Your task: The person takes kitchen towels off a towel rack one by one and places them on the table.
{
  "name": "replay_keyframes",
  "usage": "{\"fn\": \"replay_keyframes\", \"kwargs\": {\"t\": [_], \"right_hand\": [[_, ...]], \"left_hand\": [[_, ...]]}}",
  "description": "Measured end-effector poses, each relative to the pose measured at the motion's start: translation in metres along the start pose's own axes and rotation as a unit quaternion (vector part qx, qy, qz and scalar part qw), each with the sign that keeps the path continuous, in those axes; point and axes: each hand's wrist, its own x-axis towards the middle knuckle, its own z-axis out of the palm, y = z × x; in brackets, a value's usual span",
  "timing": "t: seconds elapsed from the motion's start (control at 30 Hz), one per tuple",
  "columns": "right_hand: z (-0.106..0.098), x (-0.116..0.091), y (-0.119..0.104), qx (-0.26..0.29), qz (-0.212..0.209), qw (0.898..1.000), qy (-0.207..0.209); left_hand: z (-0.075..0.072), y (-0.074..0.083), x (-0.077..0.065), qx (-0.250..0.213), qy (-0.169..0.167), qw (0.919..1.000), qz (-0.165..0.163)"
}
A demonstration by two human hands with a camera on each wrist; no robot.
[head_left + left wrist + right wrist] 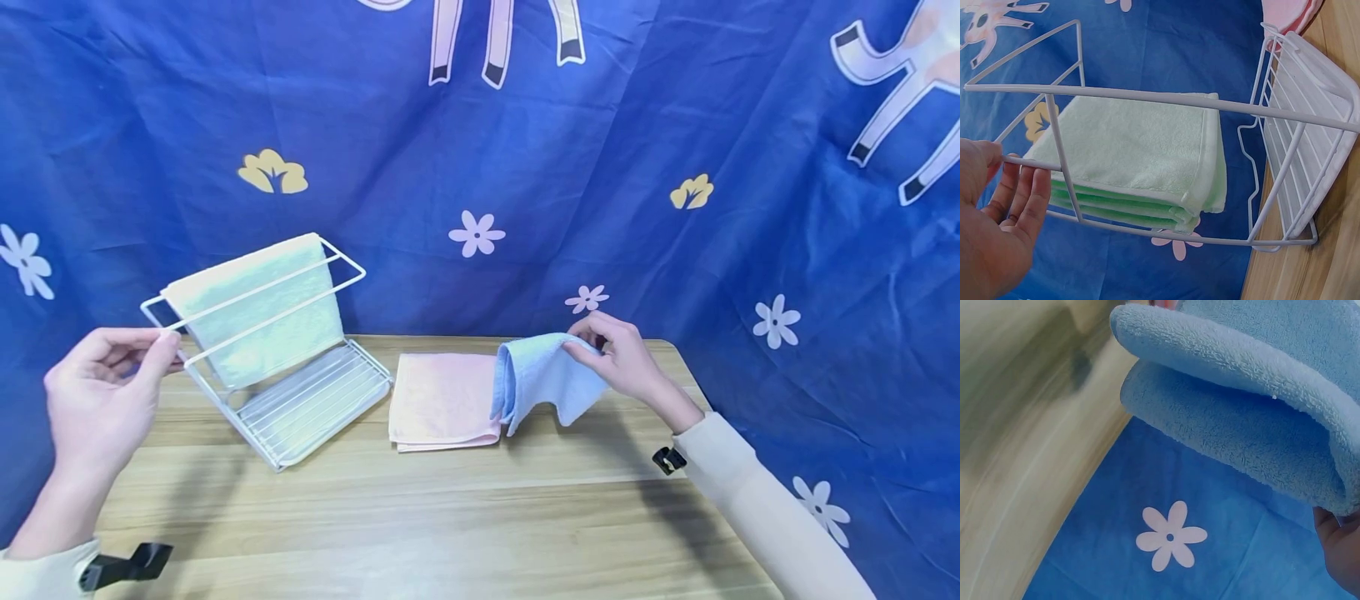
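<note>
My left hand (108, 392) pinches the upper left bar of a white wire rack (247, 312), seen close up in the left wrist view. A folded pale green towel (1129, 147) hangs over the rack's back bar. At the right, my right hand (618, 354) pinches one edge of a light blue towel (551, 375), which is folded and droops above the table. In the right wrist view the blue towel (1229, 406) fills the top, with a bit of the right hand (1342, 550) at its edge. A folded pink towel (446, 396) lies between rack and blue towel, partly overlapped by the latter.
The rack's base (315, 408), a wire shelf over a pale tray, rests on the wooden table (450, 517). A blue curtain (375, 167) with flowers and animal legs hangs behind the table and along the right. Black straps sit at both wrists.
</note>
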Motion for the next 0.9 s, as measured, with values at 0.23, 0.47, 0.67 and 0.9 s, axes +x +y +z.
{"fn": "replay_keyframes", "kwargs": {"t": [0.23,0.47,0.67,0.9], "right_hand": [[-0.003,-0.015,0.001,-0.006,0.012,1.0,-0.017],[-0.008,-0.025,0.001,-0.012,0.01,0.999,-0.036],[-0.011,-0.032,0.0,-0.03,0.005,0.998,-0.056],[-0.011,-0.037,-0.002,-0.035,0.011,0.997,-0.071]], "left_hand": [[0.0,-0.001,0.0,-0.006,0.0,1.0,-0.007],[0.0,0.0,0.001,0.001,-0.001,1.0,-0.003],[0.001,0.001,0.001,-0.006,-0.002,1.0,-0.002],[0.001,0.002,0.001,-0.003,-0.004,1.0,0.003]]}}
